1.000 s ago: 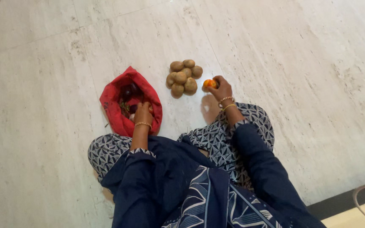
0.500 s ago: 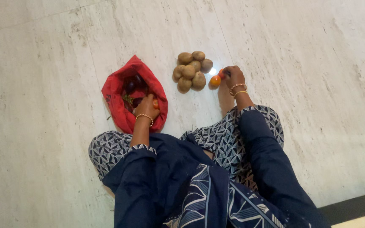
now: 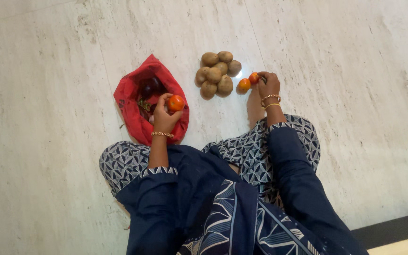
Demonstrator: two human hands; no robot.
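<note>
My left hand point(image 3: 164, 118) grips a tomato point(image 3: 176, 103) over the near right edge of the red bag point(image 3: 129, 97), which lies open on the floor point(image 3: 48, 94) with dark vegetables inside. My right hand point(image 3: 270, 86) closes its grip on a second tomato point(image 3: 254, 78) at the floor, touching a third tomato point(image 3: 244, 85) just right of the potatoes point(image 3: 217, 74).

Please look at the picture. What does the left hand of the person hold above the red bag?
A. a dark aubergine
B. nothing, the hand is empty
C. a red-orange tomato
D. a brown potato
C: the left hand grips a round red-orange tomato at its fingertips, just over the open red bag, while the potatoes lie in a pile on the floor.
</note>
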